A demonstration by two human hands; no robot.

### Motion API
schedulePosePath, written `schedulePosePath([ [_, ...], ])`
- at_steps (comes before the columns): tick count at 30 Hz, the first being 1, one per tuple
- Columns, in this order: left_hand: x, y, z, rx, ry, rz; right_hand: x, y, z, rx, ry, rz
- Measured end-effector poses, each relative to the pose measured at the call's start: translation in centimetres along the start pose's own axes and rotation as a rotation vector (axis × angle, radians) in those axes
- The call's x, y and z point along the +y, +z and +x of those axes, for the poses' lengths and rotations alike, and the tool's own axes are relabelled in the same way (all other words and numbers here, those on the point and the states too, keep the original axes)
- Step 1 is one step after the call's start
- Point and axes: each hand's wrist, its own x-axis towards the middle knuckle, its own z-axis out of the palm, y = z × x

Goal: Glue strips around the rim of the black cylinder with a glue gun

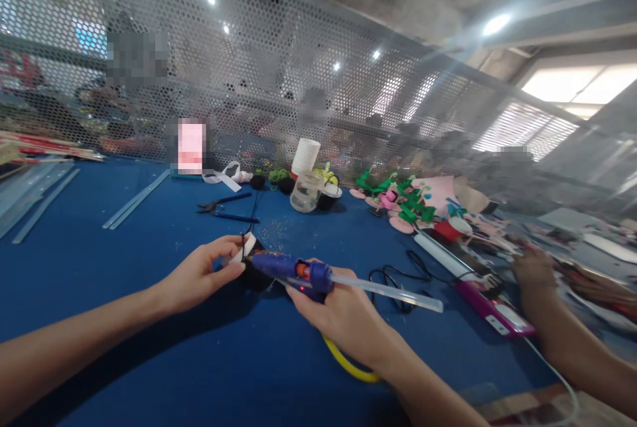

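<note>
My right hand [343, 311] is wrapped round a blue glue gun [293, 273], with a long clear glue stick [393, 292] jutting from its back end. A small red light glows on the gun's side. The nozzle points left, right by the fingers of my left hand [212, 268]. Those fingers pinch a small white piece [245, 249] with black cord around it, beside a dark part half hidden behind the nozzle. Black cord runs from it to a dark ball of yarn [257, 182]. Blue-handled pliers [231, 207] lie open just beyond.
Stacked white paper cups [305, 155], a clear plastic cup [306, 192] and green yarn [279, 178] stand along the perforated metal screen [239, 89]. Glue sticks [137, 199] lie left. At right are green-and-pink craft pieces [413, 208], a purple power strip [492, 307] and another person's hand [535, 271].
</note>
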Motion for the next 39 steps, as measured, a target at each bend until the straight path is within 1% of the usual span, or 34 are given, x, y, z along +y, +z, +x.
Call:
schedulePosePath([
  [2,0.0,0.0,0.0,0.0,-0.01,0.009,0.1,0.0,0.0,0.001,-0.003,0.004],
  [5,-0.1,0.0,0.0,-0.005,-0.005,0.002,0.2,-0.3,-0.1,0.01,0.035,-0.008],
  [9,-0.5,-0.1,-0.1,-0.023,0.026,-0.008,0.1,-0.5,-0.1,-0.026,0.031,-0.001],
  [13,-0.7,-0.3,0.0,-0.058,0.045,-0.018,0.0,-0.6,0.2,0.031,0.054,-0.032],
  [15,-0.8,-0.3,0.0,-0.074,0.056,-0.029,0.0,-0.7,0.3,0.037,0.074,-0.029],
  [20,-1.1,-0.4,0.0,-0.083,0.07,-0.035,-0.3,-0.9,0.2,-0.069,0.134,0.049],
  [25,-1.0,-0.4,0.0,-0.09,0.063,-0.044,-0.2,-0.9,0.1,-0.085,0.264,0.148],
  [29,-0.9,-0.5,0.0,-0.1,0.054,-0.054,-0.4,-1.0,0.1,-0.112,0.268,0.187],
  [33,-0.9,-0.5,0.1,-0.092,0.072,-0.067,-0.1,-1.1,0.4,-0.095,0.261,0.24],
  [39,-1.1,-0.5,0.0,-0.088,0.085,-0.063,0.2,-1.2,0.6,-0.124,0.269,0.279],
])
